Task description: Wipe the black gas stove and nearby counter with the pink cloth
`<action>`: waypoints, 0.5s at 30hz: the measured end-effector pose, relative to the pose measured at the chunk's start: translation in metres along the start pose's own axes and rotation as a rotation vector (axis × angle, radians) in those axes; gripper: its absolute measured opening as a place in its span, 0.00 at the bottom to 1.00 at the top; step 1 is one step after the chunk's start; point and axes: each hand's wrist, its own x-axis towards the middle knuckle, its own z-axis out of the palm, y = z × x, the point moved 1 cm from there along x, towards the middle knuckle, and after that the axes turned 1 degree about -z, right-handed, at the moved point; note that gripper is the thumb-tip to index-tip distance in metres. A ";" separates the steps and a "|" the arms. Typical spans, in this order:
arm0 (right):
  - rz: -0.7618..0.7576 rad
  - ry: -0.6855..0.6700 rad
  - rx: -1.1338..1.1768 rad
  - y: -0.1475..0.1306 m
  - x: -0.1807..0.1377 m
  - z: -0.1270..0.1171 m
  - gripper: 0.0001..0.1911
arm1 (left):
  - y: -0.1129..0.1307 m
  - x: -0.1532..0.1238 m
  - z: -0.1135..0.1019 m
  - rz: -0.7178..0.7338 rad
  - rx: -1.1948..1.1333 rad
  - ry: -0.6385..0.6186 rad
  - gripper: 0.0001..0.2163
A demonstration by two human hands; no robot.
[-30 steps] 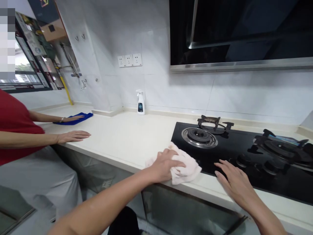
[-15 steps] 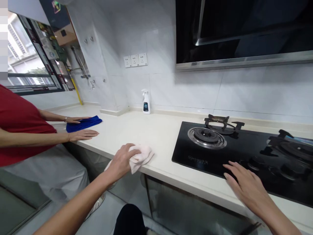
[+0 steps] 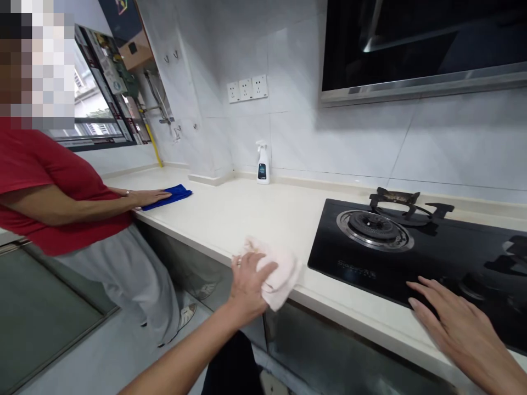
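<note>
My left hand (image 3: 247, 282) is closed on a pale pink cloth (image 3: 278, 269) and presses it on the front edge of the cream countertop (image 3: 247, 211), just left of the black glass gas hob (image 3: 411, 258). My right hand (image 3: 461, 326) lies flat and open on the hob's front edge, fingers spread, holding nothing.
A person in a red top stands at the left with a hand (image 3: 150, 196) on a blue cloth (image 3: 171, 195) on the counter. A white spray bottle (image 3: 262, 162) stands by the tiled wall. The hob has a burner (image 3: 374, 227) with a pan support behind it; a range hood (image 3: 424, 49) hangs above.
My left hand slid the pink cloth left off the hob along the counter edge, then back a little to the right. The view turned left. The other person's near hand left the counter.
</note>
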 end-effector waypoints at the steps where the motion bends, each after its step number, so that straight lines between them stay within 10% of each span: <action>1: 0.003 0.005 0.004 0.000 0.000 0.000 0.31 | 0.016 0.000 0.004 0.031 -0.034 0.011 0.19; 8: 0.008 0.016 0.061 0.002 0.002 0.000 0.29 | 0.077 0.009 0.026 0.251 -0.209 -0.055 0.17; 15: -0.032 0.010 0.060 0.012 -0.002 0.004 0.28 | 0.013 0.010 0.001 0.214 -0.187 -0.177 0.17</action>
